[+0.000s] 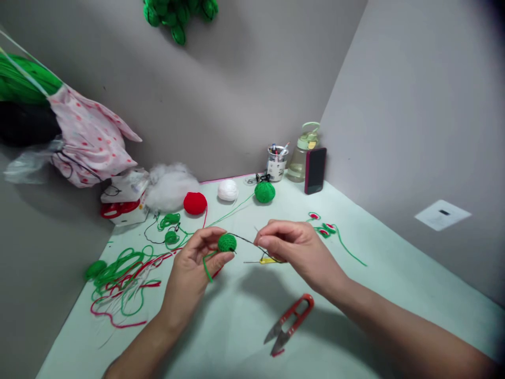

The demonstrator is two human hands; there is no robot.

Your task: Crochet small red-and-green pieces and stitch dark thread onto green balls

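Observation:
Between the thumb and fingers of my left hand [197, 258] sits a small green crocheted ball [226, 242], with green and red yarn tails hanging below it. Black yarn [244, 239] runs taut from the ball to my right hand [290, 247]. That hand is closed in a pinch on a thin needle [256, 229], whose tip shows above the fingers. Beneath the right hand a crochet hook with a yellow handle [268, 260] lies on the table, partly covered. Orange-handled thread snips [292, 322] rest nearer to me, blades apart.
Loose green, red and white yarn [130, 273] is heaped at left. Behind are a red yarn ball [195, 203], a white one [228, 190], a green one [264, 192] and fluffy stuffing [169, 184]. A pen cup [276, 166], bottle [298, 163] and phone [315, 170] stand at the back.

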